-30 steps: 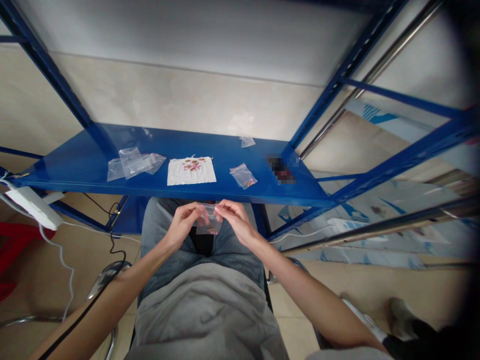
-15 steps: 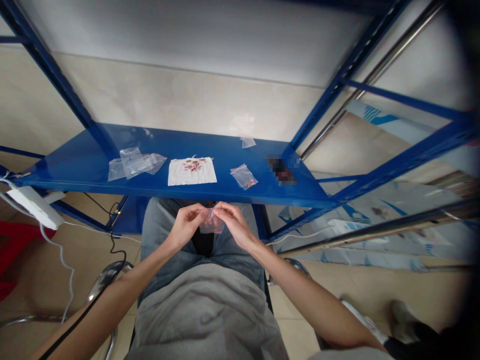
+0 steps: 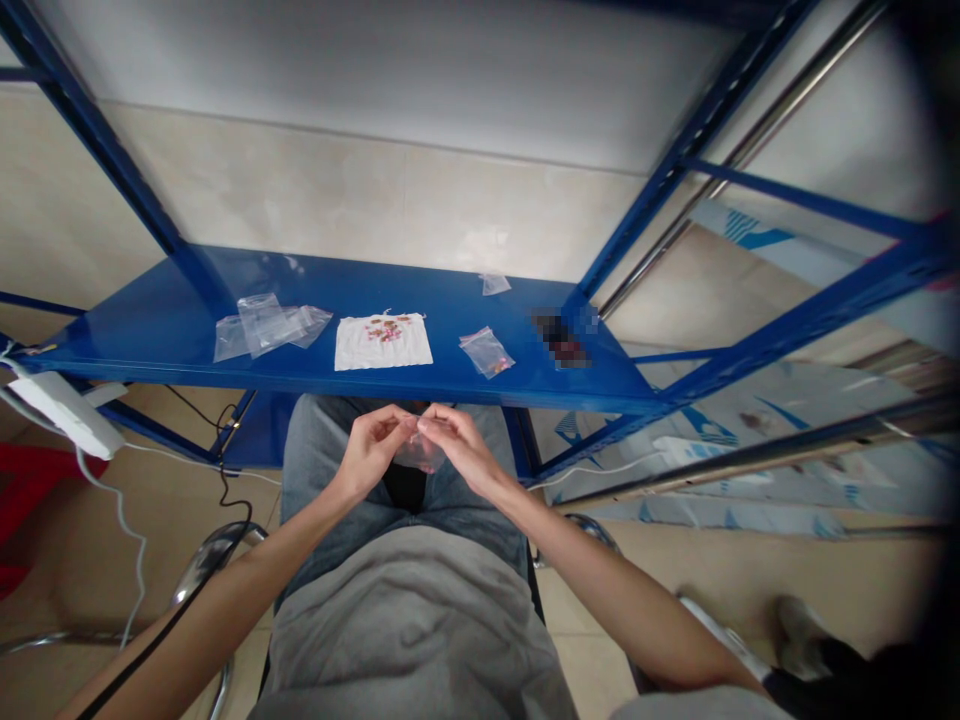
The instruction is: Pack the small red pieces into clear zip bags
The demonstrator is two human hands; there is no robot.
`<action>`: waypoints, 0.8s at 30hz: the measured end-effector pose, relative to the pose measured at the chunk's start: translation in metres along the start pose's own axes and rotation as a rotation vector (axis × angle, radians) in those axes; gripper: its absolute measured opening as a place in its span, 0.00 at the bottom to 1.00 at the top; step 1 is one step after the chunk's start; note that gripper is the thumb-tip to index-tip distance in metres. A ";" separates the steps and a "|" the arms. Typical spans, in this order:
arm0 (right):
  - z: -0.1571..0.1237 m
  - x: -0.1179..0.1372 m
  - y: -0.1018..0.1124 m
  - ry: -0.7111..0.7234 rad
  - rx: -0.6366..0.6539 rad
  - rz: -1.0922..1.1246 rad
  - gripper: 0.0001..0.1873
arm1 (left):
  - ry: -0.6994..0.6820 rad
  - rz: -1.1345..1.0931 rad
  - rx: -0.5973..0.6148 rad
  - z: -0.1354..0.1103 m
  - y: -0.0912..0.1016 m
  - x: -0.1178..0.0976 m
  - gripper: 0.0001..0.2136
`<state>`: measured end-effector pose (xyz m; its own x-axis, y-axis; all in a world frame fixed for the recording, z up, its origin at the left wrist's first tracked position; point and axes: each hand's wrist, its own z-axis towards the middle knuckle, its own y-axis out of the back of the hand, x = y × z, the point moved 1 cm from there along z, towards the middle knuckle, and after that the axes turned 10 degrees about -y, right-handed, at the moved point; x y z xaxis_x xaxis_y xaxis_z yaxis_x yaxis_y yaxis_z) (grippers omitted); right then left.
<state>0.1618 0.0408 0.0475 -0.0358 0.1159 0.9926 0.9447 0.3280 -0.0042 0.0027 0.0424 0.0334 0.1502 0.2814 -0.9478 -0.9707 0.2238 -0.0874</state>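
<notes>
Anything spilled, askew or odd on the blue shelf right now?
Nothing looks spilled. The clear bags at the left overlap askew, and one small bag lies apart near the back edge. The dark thing at the right is pixelated.

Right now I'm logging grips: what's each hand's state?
Left hand: closed, pinching the small clear plastic bag.
Right hand: closed, pinching the same bag.
</notes>
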 end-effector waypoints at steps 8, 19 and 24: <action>0.005 0.007 0.007 0.049 -0.009 -0.062 0.18 | -0.028 0.054 -0.062 0.006 0.004 -0.005 0.12; 0.008 0.004 0.016 0.046 -0.034 0.049 0.13 | -0.055 0.065 -0.255 0.013 0.010 -0.009 0.14; 0.006 0.004 0.011 0.030 -0.097 0.025 0.10 | -0.047 0.070 -0.173 0.009 0.012 -0.011 0.15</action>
<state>0.1698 0.0501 0.0503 -0.0033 0.0941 0.9956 0.9724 0.2325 -0.0188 -0.0086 0.0500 0.0456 0.0855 0.3347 -0.9385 -0.9963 0.0394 -0.0767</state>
